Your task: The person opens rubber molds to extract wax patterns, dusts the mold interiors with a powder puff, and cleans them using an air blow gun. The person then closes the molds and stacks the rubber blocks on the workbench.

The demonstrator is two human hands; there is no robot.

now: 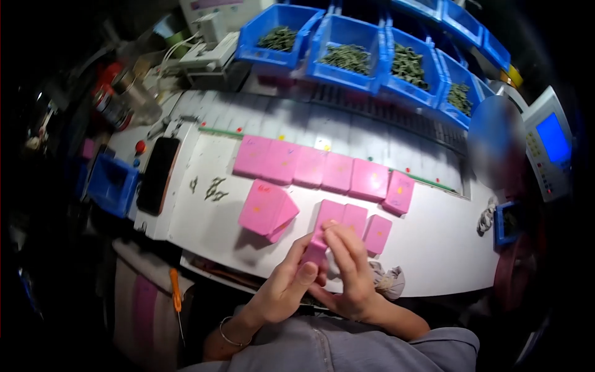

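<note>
A pink rubber mould [316,252] is held upright between my hands near the table's front edge. My left hand [286,290] grips its left side, thumb on the near face. The fingers of my right hand [354,271] bend over its top and right side; part of the mould is hidden behind them. Something white [333,268] shows under my right palm, too covered to name. Just beyond stand more pink moulds [354,220], and a smaller one [377,234] sits to the right. A stack of pink moulds [263,209] lies to the left, its pieces turned askew.
A row of pink moulds [310,166] runs across the white table [434,254]. Small green pieces [215,190] lie left, near a phone [158,176]. Blue bins [347,37] of green pieces stand behind. A crumpled cloth [389,282] lies right; a screwdriver [176,291] hangs front left.
</note>
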